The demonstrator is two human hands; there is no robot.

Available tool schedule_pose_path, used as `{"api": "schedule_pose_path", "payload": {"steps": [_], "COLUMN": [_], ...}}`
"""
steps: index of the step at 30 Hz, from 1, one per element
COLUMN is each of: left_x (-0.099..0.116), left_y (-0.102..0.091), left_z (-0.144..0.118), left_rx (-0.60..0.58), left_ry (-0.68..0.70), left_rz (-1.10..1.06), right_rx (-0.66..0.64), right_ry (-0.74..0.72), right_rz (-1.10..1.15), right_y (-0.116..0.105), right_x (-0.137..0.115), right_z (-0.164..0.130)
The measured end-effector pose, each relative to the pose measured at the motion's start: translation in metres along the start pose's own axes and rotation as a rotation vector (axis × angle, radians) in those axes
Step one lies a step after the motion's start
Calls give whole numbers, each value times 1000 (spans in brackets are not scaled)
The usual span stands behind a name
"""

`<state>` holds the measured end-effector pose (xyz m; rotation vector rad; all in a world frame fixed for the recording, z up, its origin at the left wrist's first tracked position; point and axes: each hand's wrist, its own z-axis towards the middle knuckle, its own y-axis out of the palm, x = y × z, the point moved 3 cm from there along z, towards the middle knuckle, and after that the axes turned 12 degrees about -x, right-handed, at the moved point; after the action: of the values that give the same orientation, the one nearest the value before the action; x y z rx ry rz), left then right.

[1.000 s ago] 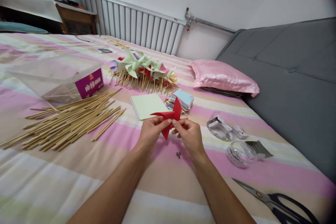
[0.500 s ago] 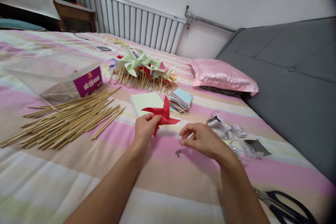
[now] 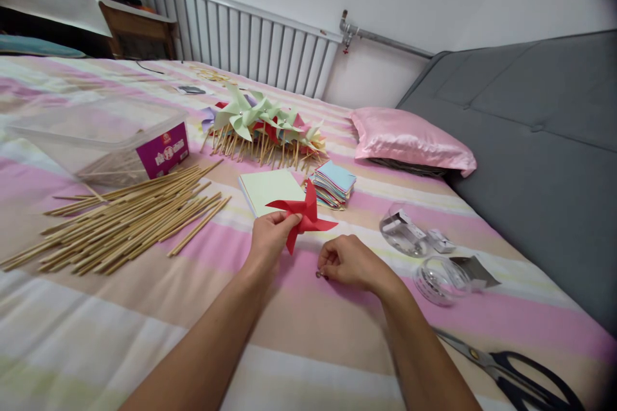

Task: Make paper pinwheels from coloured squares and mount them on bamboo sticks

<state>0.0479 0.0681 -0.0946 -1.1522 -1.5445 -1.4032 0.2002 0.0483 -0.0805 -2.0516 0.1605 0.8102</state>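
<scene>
Red paper makes the pinwheel (image 3: pixel 312 223), which the left hand (image 3: pixel 270 236) pinches near its centre, with the thumb on top — it is held above the striped sheet (image 3: pixel 299 327), in front of the pale green paper (image 3: pixel 265 186). The right hand (image 3: pixel 351 263) is low over the sheet, its fingers curled closely together at the small metal pieces (image 3: pixel 319 275); whether it has hold of one, I cannot tell. Many thin sticks (image 3: pixel 130 225) lie at the left — black-handled scissors (image 3: pixel 496 367) at the right.
</scene>
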Motion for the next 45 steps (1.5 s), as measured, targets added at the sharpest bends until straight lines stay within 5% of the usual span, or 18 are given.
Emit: {"api": "schedule_pose_path", "payload": {"steps": [9,16,31,38,42,45], "left_x": [-1,-1,1,0,3,6], "left_y": [-2,-1,0,-1,4,9], "left_z": [2,1,1,1,-2,-5], "left_rx": [-4,-6,1,-3,-52,-114], "left_ry": [15,-4,13,35,77,114], "left_rz": [5,-5,5,7,27,-2], "right_rx": [245,312,268,68,296,556], "right_ry": [26,84,62,-267,-370,-382], "right_rz": [-37,-3,-140,361,530,444], "right_y": [-4,-9,0,-6,-12,-15], "right_x": [8,12,0,-27,-31,-30], "right_z": [9,9,11,-18,-17,-12]}}
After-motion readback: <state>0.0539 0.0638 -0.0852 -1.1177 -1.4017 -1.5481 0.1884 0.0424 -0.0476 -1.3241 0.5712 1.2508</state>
